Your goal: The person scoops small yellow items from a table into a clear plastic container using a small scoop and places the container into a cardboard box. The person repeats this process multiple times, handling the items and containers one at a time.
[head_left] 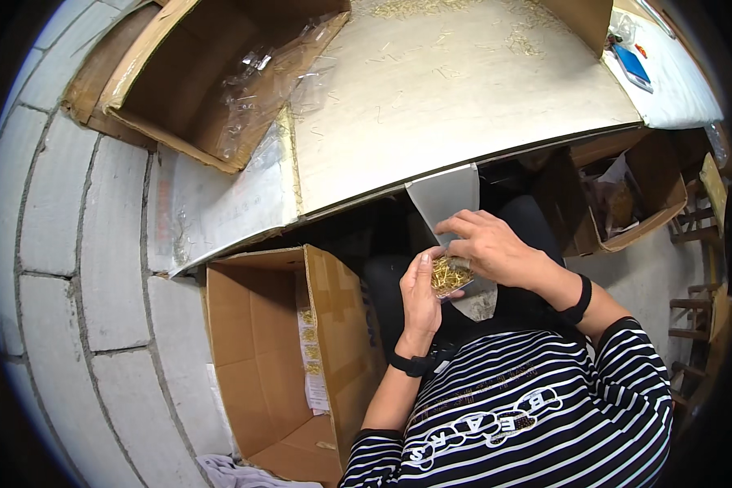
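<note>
In my left hand is a small clear plastic box, held close to my body above my lap. It is filled with thin gold-coloured metal pieces, too small to name by kind. The fingers of my left hand curl round its near left side. My right hand bends over the box's far right edge, thumb and fingers drawn together. Whatever its fingertips pinch is hidden. Just beyond both hands, a pale grey sheet slopes down from the worktable's edge.
The worktable has loose gold-coloured pieces scattered on it. At its left, a cardboard box holds clear plastic cases. Below stands an open carton with filled cases. Another carton and a blue-screened phone are right.
</note>
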Demonstrator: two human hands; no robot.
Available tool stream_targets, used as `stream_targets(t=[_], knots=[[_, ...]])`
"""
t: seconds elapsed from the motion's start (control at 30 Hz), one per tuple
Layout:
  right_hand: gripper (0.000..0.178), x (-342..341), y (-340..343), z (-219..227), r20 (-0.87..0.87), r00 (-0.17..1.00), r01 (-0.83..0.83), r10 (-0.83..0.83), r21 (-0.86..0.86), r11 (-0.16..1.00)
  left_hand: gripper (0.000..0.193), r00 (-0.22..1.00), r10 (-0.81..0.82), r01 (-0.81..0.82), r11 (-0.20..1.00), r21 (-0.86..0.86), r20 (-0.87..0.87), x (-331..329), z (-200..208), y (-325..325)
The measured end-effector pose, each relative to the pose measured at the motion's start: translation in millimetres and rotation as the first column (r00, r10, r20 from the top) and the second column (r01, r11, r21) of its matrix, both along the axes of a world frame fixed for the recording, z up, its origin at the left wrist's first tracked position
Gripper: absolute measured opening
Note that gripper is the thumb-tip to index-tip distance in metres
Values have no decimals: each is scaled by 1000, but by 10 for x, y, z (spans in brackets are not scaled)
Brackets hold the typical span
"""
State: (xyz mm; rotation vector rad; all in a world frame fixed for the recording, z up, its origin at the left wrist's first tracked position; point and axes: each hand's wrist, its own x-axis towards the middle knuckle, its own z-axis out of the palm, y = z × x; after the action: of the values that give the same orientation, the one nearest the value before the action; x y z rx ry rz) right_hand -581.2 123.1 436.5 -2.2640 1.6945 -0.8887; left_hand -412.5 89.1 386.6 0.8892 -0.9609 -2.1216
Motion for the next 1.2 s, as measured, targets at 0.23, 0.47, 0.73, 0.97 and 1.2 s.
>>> stream_targets(t=[0.23,0.47,0.73,0.97,1.2], knots=[[23,-39,32,2,555,816,158,-161,55,986,45,995,100,-100,995,-7,-29,117,142,-110],[29,269,-130,200,425,905,66,5,-152,986,41,985,157,-147,981,-126,73,492,538,-488],[28,330,-135,58,359,933,41,-38,-1,999,34,927,338,-268,901,-341,166,2058,1105,-1210],[30,198,-39,-295,235,962,83,-136,222,971,28,807,513,-525,850,-42,292,4004,-138,-917],[33,184,-256,-221,23,988,139,-152,291,947,16,650,539,-740,610,284,536,4171,-2004,-279]])
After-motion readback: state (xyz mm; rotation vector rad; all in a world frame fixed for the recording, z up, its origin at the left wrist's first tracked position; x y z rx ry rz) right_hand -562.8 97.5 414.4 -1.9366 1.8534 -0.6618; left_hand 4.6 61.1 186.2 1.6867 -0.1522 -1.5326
